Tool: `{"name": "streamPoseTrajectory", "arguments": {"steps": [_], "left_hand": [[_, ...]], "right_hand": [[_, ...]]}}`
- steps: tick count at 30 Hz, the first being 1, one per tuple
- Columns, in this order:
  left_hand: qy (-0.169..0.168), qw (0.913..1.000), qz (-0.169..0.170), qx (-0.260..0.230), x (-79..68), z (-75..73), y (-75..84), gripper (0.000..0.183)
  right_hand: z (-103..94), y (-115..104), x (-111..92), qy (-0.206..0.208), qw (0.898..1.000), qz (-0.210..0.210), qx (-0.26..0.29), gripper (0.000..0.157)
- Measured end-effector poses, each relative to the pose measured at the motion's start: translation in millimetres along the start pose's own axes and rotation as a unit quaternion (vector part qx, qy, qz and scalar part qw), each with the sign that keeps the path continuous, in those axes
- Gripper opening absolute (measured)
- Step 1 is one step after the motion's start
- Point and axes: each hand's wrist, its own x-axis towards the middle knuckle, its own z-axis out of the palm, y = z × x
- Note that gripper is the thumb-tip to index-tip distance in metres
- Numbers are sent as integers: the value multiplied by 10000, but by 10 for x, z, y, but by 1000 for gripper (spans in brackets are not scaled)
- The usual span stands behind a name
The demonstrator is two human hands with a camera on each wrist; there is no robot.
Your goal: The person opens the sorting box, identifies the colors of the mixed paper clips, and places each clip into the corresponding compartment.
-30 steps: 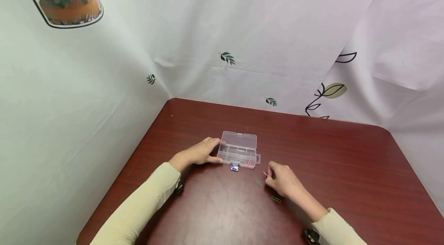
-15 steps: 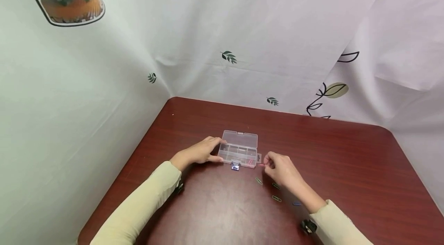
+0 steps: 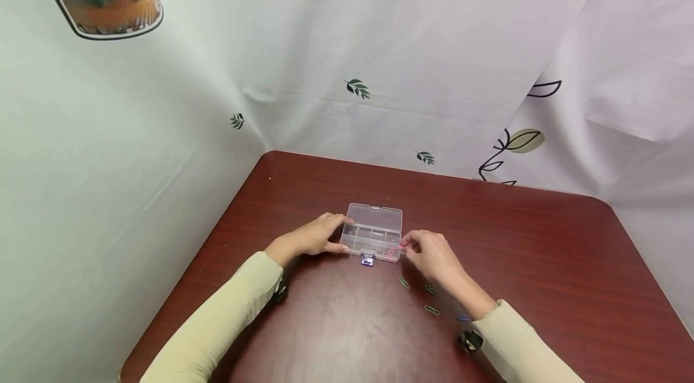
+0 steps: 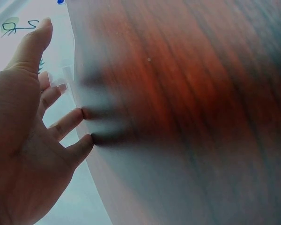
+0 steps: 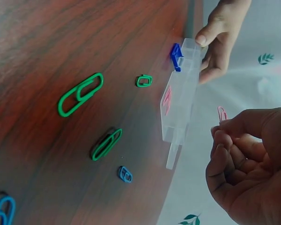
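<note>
A clear compartment box [image 3: 374, 218] lies with its lid raised, a blue latch [image 3: 367, 260] at its front. My left hand [image 3: 313, 237] holds the box's left end, thumb at the front corner and forefinger near the back, the other fingers spread. Between thumb and forefinger my right hand [image 3: 434, 256] pinches a pink paper clip [image 5: 222, 114], close to the box's right end. Another pink paper clip [image 5: 166, 100] shows in the front right compartment. The left wrist view catches mostly my left palm [image 4: 23, 140] and only a corner of the box.
Green paper clips [image 5: 81, 94] lie scattered on the brown table [image 3: 515, 262] in front of my right hand. Nearer my right sleeve are blue paper clips [image 5: 125, 174]. A printed white cloth [image 3: 303, 58] hangs behind the table.
My right hand has moved left and away from me with the pink paper clip, from beside the loose clips to the box's right end. The left hand stays put.
</note>
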Motion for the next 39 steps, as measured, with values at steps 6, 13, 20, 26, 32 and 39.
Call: {"name": "streamPoseTrajectory", "arguments": {"steps": [6, 13, 20, 26, 32, 39], "left_hand": [[18, 10000, 17, 5, 0, 9, -7, 62], [-2, 10000, 13, 10, 1, 17, -5, 62], [-25, 10000, 7, 48, 2, 18, 1, 63], [-56, 10000, -44, 27, 8, 10, 2, 63], [-31, 10000, -61, 53, 24, 22, -33, 63], [-18, 10000, -47, 51, 27, 35, -38, 63]], "right_hand": [[24, -12, 54, 17, 10000, -5, -7, 10], [54, 1, 111, -19, 10000, 37, 77, 9], [78, -3, 148, -165, 9997, 85, 185, 4], [64, -5, 157, -275, 9992, 268, 121, 4], [36, 6, 145, -279, 9991, 323, 66, 4], [13, 25, 84, -340, 9988, 364, 19, 3]]}}
